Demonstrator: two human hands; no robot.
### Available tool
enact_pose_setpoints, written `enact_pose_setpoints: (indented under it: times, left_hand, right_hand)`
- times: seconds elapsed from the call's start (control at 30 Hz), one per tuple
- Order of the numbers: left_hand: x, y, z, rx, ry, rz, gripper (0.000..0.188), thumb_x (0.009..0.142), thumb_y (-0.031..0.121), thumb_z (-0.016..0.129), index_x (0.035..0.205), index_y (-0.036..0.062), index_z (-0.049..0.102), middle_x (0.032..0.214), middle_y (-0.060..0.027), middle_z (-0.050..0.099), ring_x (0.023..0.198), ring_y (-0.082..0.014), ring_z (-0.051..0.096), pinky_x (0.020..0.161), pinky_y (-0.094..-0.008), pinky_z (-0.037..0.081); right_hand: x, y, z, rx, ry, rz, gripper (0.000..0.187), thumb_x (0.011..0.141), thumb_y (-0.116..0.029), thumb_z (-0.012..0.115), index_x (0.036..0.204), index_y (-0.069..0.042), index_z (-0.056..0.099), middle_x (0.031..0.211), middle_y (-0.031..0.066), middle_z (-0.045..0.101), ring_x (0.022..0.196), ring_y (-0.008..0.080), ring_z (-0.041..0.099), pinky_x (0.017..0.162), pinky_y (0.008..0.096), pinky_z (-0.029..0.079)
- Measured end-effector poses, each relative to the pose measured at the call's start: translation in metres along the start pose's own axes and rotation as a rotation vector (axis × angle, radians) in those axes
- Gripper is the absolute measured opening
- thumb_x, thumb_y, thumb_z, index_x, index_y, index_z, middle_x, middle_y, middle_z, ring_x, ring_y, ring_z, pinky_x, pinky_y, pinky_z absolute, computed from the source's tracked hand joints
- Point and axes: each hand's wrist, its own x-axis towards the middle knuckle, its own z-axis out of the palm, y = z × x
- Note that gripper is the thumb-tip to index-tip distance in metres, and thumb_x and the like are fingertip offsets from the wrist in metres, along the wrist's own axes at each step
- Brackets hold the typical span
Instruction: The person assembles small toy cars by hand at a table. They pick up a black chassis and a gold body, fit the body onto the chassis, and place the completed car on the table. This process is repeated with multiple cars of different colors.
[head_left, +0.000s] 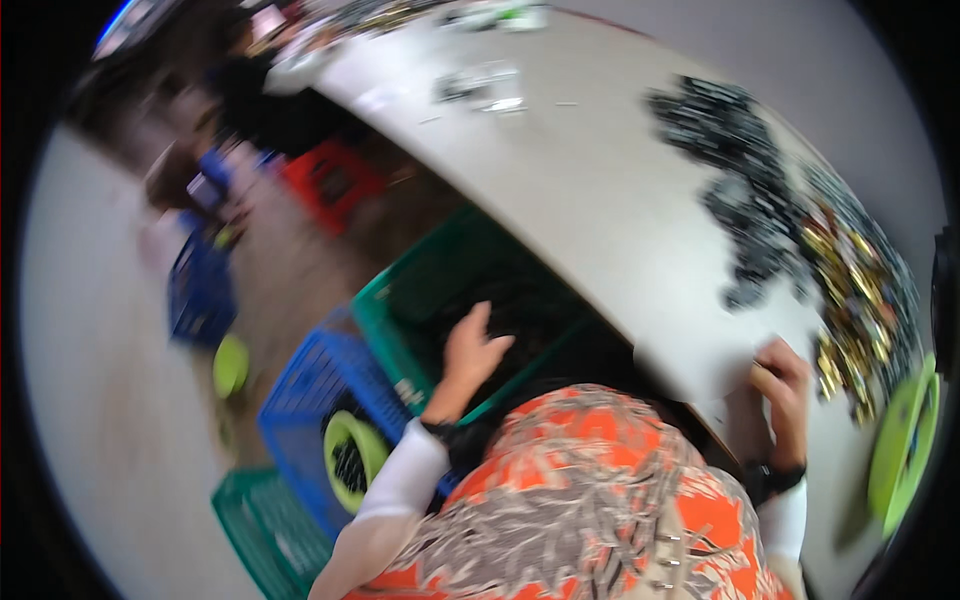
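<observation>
My left hand [474,352] reaches over a green crate [398,290] beside the table, its thumb and fingers apart and nothing seen in it. Dark contents, too dim to make out, lie in the crate. My right hand [787,388] rests at the near edge of the white table [600,170], fingers curled closed; whatever they may hold is hidden. Closest to that hand is a heap of shiny gold-coloured pieces [850,300]. Beyond it spreads a blurred pile of small dark and clear pieces [735,150].
A lime-green basin [900,450] stands at the table's right. On my left are a blue crate [300,400] holding a lime bowl [372,440], and another green crate [262,525]. Farther off are a red stool [332,182], a clear container [503,85] and people [262,100] seated along the table.
</observation>
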Motion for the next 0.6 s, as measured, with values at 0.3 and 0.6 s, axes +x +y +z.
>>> enact_pose_setpoints:
  times: [0.3,0.6]
  left_hand:
    - [0.049,0.208,0.015,-0.353,-0.001,0.665,0.012,0.079,0.001,0.062,0.089,-0.0042,0.062,0.079,-0.008,0.064,0.073,-0.0129,0.061,0.06,-0.0239,0.047]
    - [0.053,0.307,0.102,0.076,-0.286,0.889,0.027,0.064,0.007,0.072,0.086,0.0009,0.056,0.082,-0.0128,0.057,0.074,-0.0311,0.055,0.067,-0.0364,0.045]
  right_hand:
    - [-0.005,0.027,-0.019,0.042,0.092,-0.022,0.011,0.068,0.003,0.06,0.077,0.002,0.054,0.07,0.008,0.054,0.062,0.0172,0.053,0.056,0.0289,0.042]
    - [-0.015,0.045,-0.06,-0.204,0.319,-0.192,0.014,0.068,0.006,0.054,0.08,-0.001,0.054,0.077,0.0112,0.052,0.065,0.0298,0.055,0.057,0.0364,0.044]
